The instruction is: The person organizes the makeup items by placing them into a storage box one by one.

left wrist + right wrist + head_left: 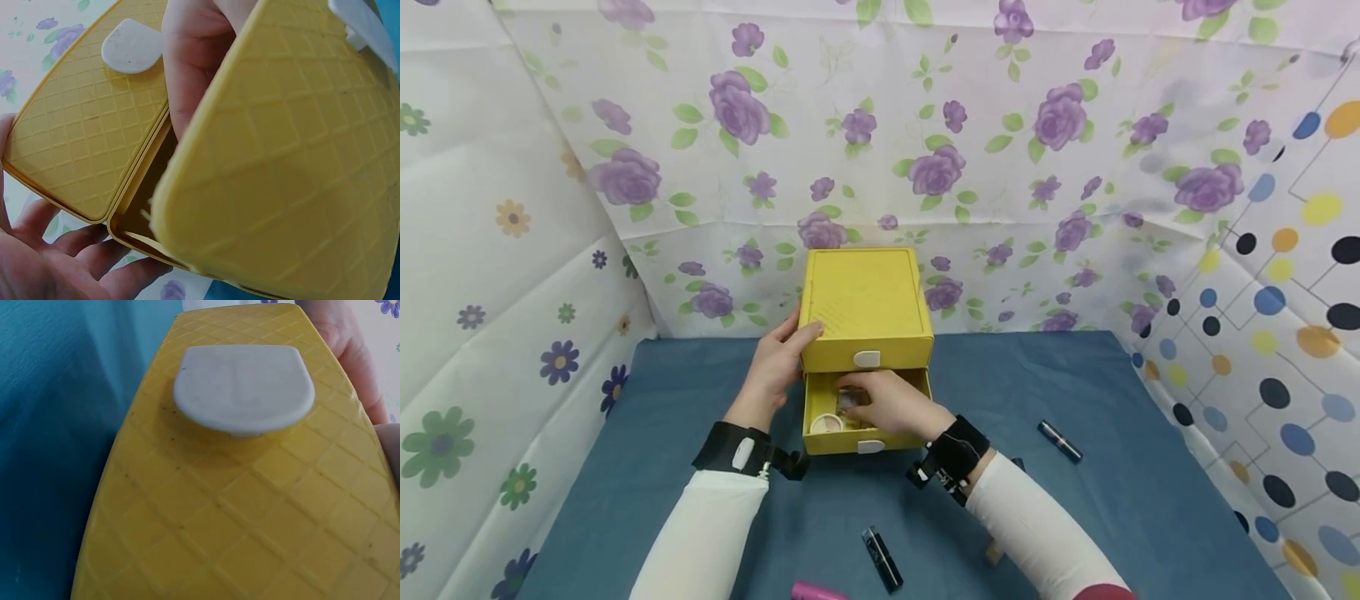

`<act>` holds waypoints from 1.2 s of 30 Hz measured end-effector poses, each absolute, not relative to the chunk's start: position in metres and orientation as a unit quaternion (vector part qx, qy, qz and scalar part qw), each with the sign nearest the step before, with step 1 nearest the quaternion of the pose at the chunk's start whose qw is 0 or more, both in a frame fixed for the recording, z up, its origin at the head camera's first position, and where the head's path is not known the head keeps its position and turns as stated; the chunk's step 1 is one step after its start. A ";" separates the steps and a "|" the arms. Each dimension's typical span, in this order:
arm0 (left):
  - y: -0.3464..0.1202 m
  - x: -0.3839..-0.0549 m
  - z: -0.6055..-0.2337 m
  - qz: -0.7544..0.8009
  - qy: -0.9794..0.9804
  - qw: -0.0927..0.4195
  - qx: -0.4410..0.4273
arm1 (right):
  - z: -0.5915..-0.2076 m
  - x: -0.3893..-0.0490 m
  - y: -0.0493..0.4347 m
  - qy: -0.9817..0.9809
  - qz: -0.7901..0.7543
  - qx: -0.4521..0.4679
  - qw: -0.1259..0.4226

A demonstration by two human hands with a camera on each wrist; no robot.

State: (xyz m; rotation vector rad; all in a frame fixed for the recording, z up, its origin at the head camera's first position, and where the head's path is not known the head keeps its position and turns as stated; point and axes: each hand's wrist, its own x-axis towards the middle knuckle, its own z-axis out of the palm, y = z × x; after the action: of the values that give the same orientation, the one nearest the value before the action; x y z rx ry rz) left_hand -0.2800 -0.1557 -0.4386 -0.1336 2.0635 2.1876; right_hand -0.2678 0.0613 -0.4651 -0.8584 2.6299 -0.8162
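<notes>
A yellow two-drawer box (865, 292) stands against the back curtain, its lower drawer (835, 444) pulled out. My left hand (775, 358) holds the box's left side, with the thumb over the top edge and the fingers along the side wall (94, 250). Inside the lower drawer, my right hand (898, 404) pinches a small clear case (847, 400) with something dark in it. A round cream-coloured item (827, 423) lies in the drawer's front left corner. Up close, the right wrist view shows the drawer's white handle (244, 387) and hides the fingertips.
A dark and silver tube (1060, 441) lies on the blue cloth at right. Nearer are a black tube (882, 560) and a pink item (817, 592) cut by the frame edge. A small light-coloured piece (994, 552) shows beside the right sleeve. Patterned curtains (932, 167) enclose three sides.
</notes>
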 end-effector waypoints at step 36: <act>-0.155 -0.281 -0.440 0.727 0.682 0.062 -0.051 | -0.463 -0.262 0.066 0.906 -0.294 -0.289 0.098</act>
State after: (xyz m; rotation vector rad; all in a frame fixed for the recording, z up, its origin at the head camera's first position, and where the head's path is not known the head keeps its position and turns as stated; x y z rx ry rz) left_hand -0.2814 -0.1553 -0.4396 -0.1539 2.0625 2.1984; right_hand -0.2623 0.0656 -0.4628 -0.8563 2.6806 -0.8698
